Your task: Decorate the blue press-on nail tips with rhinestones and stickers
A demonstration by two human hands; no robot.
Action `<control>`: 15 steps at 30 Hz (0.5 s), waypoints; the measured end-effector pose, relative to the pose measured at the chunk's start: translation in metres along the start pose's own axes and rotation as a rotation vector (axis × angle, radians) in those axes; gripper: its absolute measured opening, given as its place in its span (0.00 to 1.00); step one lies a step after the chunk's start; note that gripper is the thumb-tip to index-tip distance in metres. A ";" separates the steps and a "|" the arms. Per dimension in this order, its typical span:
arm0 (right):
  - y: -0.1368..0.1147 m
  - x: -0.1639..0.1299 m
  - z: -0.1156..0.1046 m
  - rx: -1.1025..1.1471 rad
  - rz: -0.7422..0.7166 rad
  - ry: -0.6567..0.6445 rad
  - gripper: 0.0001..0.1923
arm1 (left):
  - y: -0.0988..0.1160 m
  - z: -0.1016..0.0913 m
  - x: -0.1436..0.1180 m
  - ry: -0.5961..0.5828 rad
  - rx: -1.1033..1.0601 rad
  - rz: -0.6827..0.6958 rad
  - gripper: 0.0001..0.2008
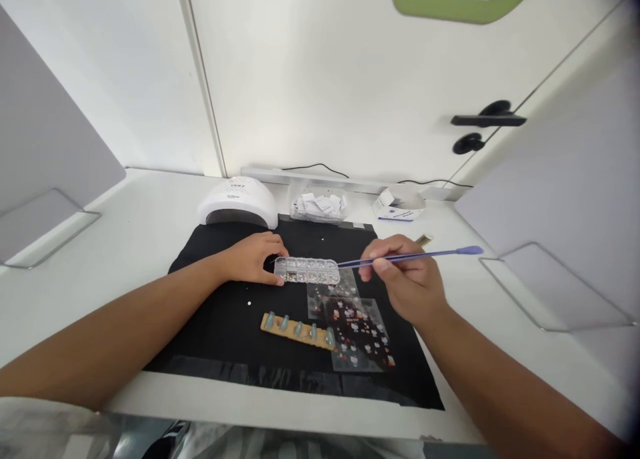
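My left hand grips the left end of a clear compartment box between thumb and fingers. Small coloured and pale bits lie in the box's compartments. In my right hand is a pair of long purple tweezers, held closed-fingered near the middle. The tweezers' tips reach the right end of the box; whether they pinch a bit is too small to tell. Below the box lies a tan strip carrying several blue-grey false nails. Beside it, clear sticker sheets with small printed figures overlap each other.
A black mat covers the middle of the white table. At the back stand a white nail lamp, a clear tray of white packets and an open small box. Wire stands flank both sides.
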State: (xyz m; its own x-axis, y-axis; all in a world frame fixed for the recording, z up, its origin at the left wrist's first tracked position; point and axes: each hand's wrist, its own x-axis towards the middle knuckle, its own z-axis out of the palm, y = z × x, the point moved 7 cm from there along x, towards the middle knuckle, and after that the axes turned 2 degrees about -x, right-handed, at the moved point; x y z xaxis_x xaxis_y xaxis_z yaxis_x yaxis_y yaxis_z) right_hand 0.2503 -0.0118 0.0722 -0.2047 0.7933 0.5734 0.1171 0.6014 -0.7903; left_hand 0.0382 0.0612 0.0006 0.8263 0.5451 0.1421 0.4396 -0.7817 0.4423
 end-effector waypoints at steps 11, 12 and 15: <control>0.049 0.010 0.048 0.021 -0.002 -0.286 0.09 | 0.005 0.000 0.000 -0.031 0.012 -0.036 0.24; 0.052 0.009 0.047 0.014 -0.014 -0.276 0.08 | 0.004 0.000 0.000 -0.037 -0.003 -0.036 0.24; 0.055 0.005 0.044 0.002 -0.048 -0.241 0.05 | 0.002 0.002 0.001 -0.045 -0.042 -0.041 0.24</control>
State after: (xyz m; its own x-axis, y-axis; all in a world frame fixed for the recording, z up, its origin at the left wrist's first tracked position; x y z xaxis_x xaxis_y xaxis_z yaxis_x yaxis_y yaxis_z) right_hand 0.2126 0.0215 0.0222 -0.4363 0.7181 0.5422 0.0999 0.6375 -0.7640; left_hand 0.0404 0.0596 0.0000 0.8232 0.5615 0.0837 0.4590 -0.7451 0.4839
